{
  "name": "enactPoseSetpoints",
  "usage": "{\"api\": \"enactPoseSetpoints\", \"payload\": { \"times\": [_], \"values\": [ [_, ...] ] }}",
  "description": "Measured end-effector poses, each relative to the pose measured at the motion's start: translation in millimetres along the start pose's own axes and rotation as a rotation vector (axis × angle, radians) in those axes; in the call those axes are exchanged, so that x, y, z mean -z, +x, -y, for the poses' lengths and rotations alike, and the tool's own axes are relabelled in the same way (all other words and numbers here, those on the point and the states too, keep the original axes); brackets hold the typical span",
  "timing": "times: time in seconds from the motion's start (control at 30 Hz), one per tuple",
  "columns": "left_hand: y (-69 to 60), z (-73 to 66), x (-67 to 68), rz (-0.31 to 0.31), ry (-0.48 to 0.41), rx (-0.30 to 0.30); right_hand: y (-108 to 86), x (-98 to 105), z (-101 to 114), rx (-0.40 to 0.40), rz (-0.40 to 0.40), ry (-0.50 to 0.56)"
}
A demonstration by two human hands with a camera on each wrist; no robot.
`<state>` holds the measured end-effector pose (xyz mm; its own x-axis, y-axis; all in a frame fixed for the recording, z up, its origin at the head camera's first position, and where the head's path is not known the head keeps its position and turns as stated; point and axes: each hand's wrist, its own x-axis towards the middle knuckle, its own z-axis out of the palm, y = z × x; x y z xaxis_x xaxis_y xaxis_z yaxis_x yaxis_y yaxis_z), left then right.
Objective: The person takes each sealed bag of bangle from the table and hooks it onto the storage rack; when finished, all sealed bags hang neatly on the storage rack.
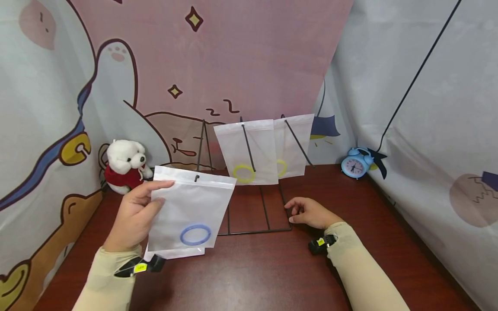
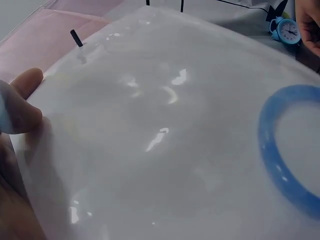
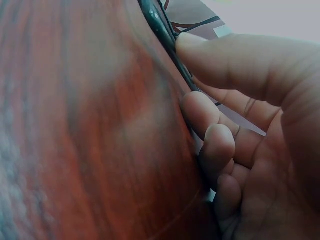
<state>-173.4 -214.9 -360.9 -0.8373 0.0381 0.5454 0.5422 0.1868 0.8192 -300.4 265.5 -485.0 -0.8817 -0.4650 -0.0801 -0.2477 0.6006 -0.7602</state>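
The left hand (image 1: 134,216) pinched a white bag (image 1: 171,216) by its left edge, just under the top, with thumb and finger. The right hand (image 1: 311,212) had its fingers bent in, and the thumb and a fingertip seemed to pinch the side bar of a black wire rack (image 1: 254,232) near its front right corner.

The bag lay to the right of the left hand, much the nearer of the two; the right hand was well apart from it. The bag was nearly square, so no long axis stood out; its sealed strip ran across the top, sloping slightly down to the right. The relation that mattered most, I judged, was between the top of the bag and the rack's left prong (image 1: 196,178): the prong pointed out toward the person, and its short tip appeared to poke through near the middle of that strip. A blue ring (image 1: 195,244) showed low in the bag.

Behind, a middle bag (image 1: 264,151) and a right bag (image 1: 303,134) hung on the other prongs, each with a yellow ring. Another white piece (image 1: 183,253), mostly hidden, showed beneath the held bag. Farther out on the table (image 1: 249,280) were a plush dog (image 1: 126,155), left, and a blue alarm clock (image 1: 355,165), right.
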Motion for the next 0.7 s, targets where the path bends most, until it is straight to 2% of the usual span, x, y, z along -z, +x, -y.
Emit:
{"api": "enactPoseSetpoints", "payload": {
  "times": [0.17, 0.37, 0.53, 0.7],
  "values": [
    [1.6, 0.8, -3.5, 0.002, 0.009, -0.023, -0.5, 0.4, 0.7, -0.009, -0.003, 0.002],
    [2.3, 0.9, -4.4, 0.030, 0.074, 0.001, -0.6, 1.2, -0.2, -0.006, -0.001, 0.002],
    [3.5, 7.0, -2.2, 0.111, 0.136, -0.016, -0.4, 1.1, -0.2, 0.006, -0.002, -0.002],
    [4.4, 15.8, 0.7, 0.205, 0.108, -0.043, 0.8, 1.1, -1.6, -0.001, -0.001, -0.001]
  ]
}}
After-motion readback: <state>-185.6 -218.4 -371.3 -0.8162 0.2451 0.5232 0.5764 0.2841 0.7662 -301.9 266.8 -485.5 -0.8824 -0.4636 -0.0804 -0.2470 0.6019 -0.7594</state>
